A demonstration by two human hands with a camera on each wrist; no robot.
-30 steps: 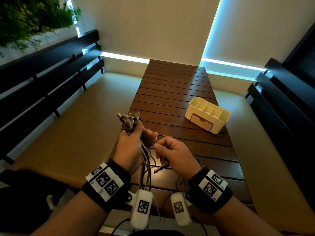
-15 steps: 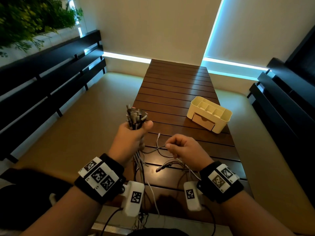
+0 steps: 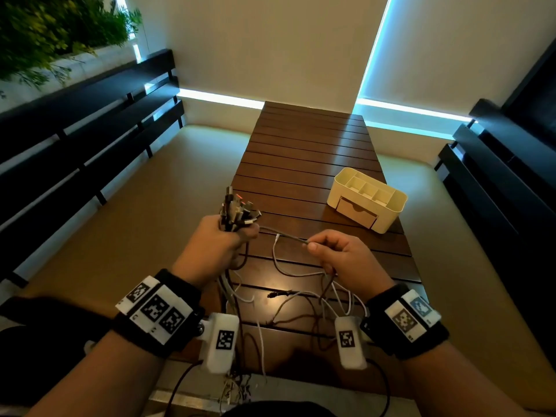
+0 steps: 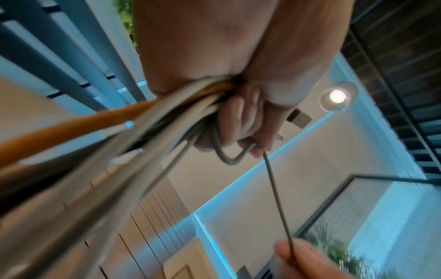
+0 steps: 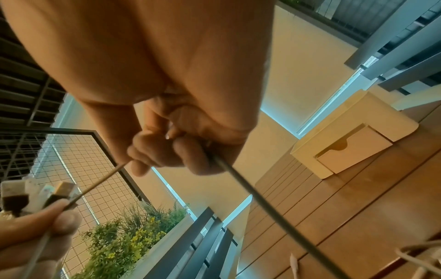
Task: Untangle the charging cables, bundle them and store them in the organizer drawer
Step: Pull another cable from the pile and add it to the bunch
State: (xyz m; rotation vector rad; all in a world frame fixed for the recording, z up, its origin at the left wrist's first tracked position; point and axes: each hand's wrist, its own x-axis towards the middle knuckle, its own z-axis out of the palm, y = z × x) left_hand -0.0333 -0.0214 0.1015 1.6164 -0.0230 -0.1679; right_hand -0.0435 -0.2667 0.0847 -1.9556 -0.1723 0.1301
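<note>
Cables [image 3: 301, 299] sprawl in loose loops across the near end of the slatted table [image 3: 304, 152], some strands hanging over its near edge. Just above them, left hand [image 3: 219, 245] is fisted tight round a bunch of cable ends, plugs [image 3: 237, 210] sticking up out of the fist. Right hand [image 3: 346, 257], level with it and apart, pinches one grey cable [image 3: 282, 233] between thumb and forefinger, other fingers curled; that cable runs taut to the left fist. Farther right, organizer [image 3: 368, 198] sits near the table's right edge, drawer [image 3: 356, 212] closed. Bare slats beyond.
</note>
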